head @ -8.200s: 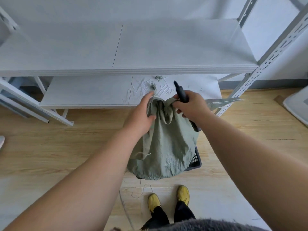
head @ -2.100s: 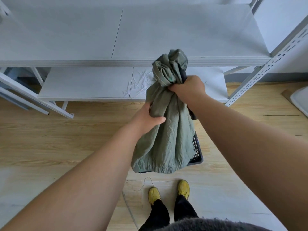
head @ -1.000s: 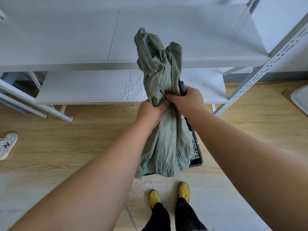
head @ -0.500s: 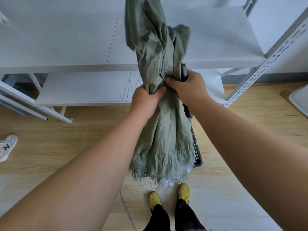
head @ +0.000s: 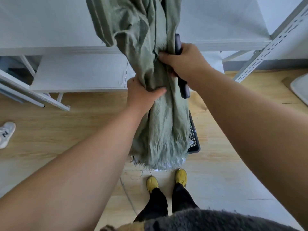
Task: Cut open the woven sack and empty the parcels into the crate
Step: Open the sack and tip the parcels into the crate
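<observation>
Emptying step: the woven sack [head: 160, 127] hangs frayed end down over the black crate [head: 194, 139]. The left hand [head: 141, 93] fingers clamp its middle; the right hand [head: 183, 62] pinches sack and a black cutter [head: 183, 88] together. Next, I judge, shake the parcels down.

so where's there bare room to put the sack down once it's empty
The lower shelf left of the sack is bare. So is the floor between the grey shoe and the left hand. It is crowded at the crate, beside the yellow shoes.

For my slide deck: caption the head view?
Both hands hold a green woven sack, frayed end down, over a dark plastic crate.
</observation>
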A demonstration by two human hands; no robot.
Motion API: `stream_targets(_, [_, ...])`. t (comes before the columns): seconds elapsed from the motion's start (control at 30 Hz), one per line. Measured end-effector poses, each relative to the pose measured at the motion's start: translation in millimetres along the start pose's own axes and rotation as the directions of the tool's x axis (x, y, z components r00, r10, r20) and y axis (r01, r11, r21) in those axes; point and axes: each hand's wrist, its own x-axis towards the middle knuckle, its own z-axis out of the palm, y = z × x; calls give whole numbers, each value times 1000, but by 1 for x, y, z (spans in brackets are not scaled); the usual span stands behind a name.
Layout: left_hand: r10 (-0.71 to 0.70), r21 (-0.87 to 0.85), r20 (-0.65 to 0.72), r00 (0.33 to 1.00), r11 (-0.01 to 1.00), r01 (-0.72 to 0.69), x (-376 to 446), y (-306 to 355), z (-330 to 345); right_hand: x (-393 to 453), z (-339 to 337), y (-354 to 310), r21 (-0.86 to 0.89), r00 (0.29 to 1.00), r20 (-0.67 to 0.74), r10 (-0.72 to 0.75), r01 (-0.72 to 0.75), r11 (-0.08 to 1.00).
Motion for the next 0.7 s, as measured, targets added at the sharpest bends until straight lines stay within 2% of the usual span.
stream_targets(0.07, [-57, -92, 41, 998, 994, 61, -1, 4, 5, -1, 3, -3, 25, 998, 53, 43, -44, 999])
stream_targets(0.13, [-123, -164, 19, 992, 979, 125, 1, 8, 9, -1, 6, -3, 76, 996, 46, 74, -77, 994])
stream_targets(0.27, [-199, -205, -29, 980, 960, 189, 15, 23, 7, 2, 4, 5, 0, 999, 37, -4, 4, 1000])
stream_targets(0.33, [-172, -172, -46, 984, 972, 161, 21, 34, 4, 0, 2, 11, -46, 999, 29, -19, 20, 999])
stream_targets(0.43, [-148, -168, -97, 984, 977, 130, 22, 41, 4, -3, 0, 15, -10, 999, 40, 7, -7, 1000])
stream_targets(0.6, [-21, -252, -124, 992, 968, -11, 24, 56, 2, 7, -7, -3, 3, 982, -168, -88, 89, 996])
stream_targets(0.7, [41, -245, -132, 990, 967, -73, 28, 66, -3, 12, -12, -13, 58, 977, -195, -83, 96, 994])
